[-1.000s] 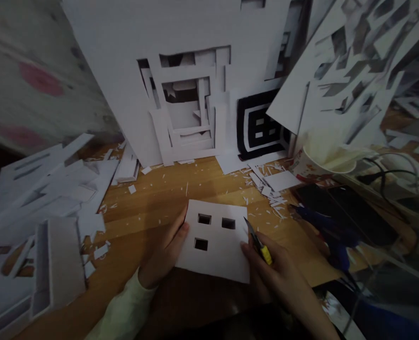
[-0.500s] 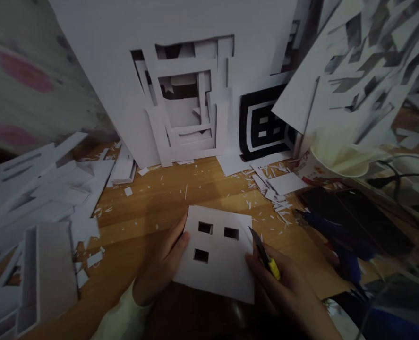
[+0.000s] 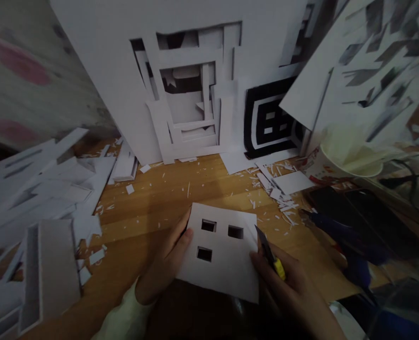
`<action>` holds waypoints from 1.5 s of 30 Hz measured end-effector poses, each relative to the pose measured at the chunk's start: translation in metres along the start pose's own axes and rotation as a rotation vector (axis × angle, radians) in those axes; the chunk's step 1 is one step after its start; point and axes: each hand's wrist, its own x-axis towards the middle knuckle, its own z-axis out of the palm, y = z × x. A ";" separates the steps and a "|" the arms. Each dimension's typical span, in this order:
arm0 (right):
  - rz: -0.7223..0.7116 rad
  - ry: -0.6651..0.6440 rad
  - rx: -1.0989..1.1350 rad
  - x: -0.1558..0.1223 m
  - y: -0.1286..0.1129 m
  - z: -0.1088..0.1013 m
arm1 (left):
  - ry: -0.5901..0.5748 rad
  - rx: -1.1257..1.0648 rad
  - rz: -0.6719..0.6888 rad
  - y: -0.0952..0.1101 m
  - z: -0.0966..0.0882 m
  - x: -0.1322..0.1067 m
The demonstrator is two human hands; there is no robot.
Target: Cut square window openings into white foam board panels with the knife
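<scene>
A white card piece (image 3: 226, 264) with three small rectangular holes is held over the wooden table (image 3: 152, 212). My left hand (image 3: 166, 264) grips its left edge, thumb on top. My right hand (image 3: 287, 288) pinches the card's right edge and also holds a yellow-handled craft knife (image 3: 270, 253), blade pointing up and away along that edge.
Large cut white boards (image 3: 181, 80) lean at the back, one black-and-white patterned panel (image 3: 269, 118) beside them. Foam-board offcuts (image 3: 42, 198) pile at left. A paper cup (image 3: 344, 158), a blue glue gun (image 3: 344, 236), a dark phone (image 3: 365, 212) and cables lie right. Paper scraps litter the wood.
The view has shifted slightly; the card and both hands sit a little lower and to the right in the picture. Grips are unchanged.
</scene>
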 end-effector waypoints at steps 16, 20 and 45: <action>0.045 -0.018 0.080 0.003 -0.005 -0.001 | 0.019 0.023 -0.037 -0.003 -0.003 0.001; 0.072 -0.034 0.136 0.005 -0.005 0.000 | 0.020 0.011 -0.041 -0.003 -0.003 0.001; -0.027 -0.046 0.059 0.009 0.005 -0.003 | 0.084 0.123 0.184 0.009 -0.015 0.020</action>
